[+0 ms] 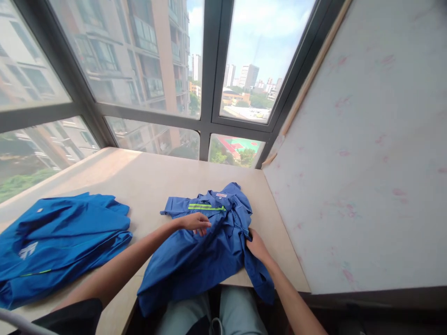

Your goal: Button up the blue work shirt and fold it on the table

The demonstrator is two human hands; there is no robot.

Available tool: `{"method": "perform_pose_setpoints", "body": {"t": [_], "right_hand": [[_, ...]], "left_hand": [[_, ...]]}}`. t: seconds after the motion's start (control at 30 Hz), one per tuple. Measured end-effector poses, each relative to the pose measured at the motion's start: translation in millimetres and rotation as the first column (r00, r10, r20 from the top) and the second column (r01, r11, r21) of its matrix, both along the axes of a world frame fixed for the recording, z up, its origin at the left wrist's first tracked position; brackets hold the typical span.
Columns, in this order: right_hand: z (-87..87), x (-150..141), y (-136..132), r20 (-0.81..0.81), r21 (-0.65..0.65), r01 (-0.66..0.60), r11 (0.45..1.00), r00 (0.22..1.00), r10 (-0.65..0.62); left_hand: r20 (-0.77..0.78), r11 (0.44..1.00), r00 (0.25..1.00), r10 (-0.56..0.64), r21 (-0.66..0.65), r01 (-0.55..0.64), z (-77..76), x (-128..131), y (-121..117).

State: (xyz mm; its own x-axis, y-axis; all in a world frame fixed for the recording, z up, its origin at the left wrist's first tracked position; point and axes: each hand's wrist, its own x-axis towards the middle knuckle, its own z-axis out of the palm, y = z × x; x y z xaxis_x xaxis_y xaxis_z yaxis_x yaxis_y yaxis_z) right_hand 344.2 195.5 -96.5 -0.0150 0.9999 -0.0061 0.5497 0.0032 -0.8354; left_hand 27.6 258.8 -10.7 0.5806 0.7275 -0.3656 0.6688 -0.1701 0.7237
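A blue work jacket [206, 251] with a yellow-green and grey reflective stripe and a white neck label lies crumpled before me; its lower part hangs over the table's front edge. Just over the middle of its front is my left hand [197, 222], fingers loosely bent and apart, with nothing visible in them. I cannot tell whether they touch the cloth. My right hand [256, 244] is closed on the jacket's right side, its fingertips partly hidden by the fabric. One sleeve droops off the edge below that hand.
Another blue garment [77, 228] with white lettering lies folded on the left of the light wooden tabletop [153, 172]. Framed windows [209, 83] rise behind the table. A pale patterned wall [366, 163] bounds the right side. My legs [240, 309] are under the front edge.
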Motion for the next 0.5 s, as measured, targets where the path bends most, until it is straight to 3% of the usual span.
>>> {"method": "perform_pose_setpoints", "body": {"t": [0.07, 0.13, 0.2, 0.33, 0.5], "right_hand": [[-2.6, -1, -1, 0.028, 0.036, 0.033, 0.999, 0.999, -0.035], [-4.6, 1, -4, 0.026, 0.058, 0.041, 0.997, 0.999, -0.043], [-5.6, 5, -5, 0.012, 0.062, 0.042, 0.997, 0.999, -0.043], [-1.3, 15, -7, -0.038, 0.025, -0.016, 1.0, 0.999, 0.017], [17.9, 26, -4, -0.219, -0.016, -0.162, 0.987, 0.963, 0.154]], "left_hand": [[-0.023, 0.984, 0.997, 0.077, 0.161, -0.072, -0.5, 4, 6], [-0.07, 0.922, 0.975, 0.21, 0.345, -0.174, -3.6, 4, 13], [-0.131, 0.865, 0.933, 0.336, 0.436, -0.25, -9.0, 0, 19], [-0.277, 0.798, 0.805, 0.525, 0.49, -0.351, -23.6, -16, 18], [-0.358, 0.809, 0.74, 0.569, 0.408, -0.424, -37.2, -37, 13]]}}
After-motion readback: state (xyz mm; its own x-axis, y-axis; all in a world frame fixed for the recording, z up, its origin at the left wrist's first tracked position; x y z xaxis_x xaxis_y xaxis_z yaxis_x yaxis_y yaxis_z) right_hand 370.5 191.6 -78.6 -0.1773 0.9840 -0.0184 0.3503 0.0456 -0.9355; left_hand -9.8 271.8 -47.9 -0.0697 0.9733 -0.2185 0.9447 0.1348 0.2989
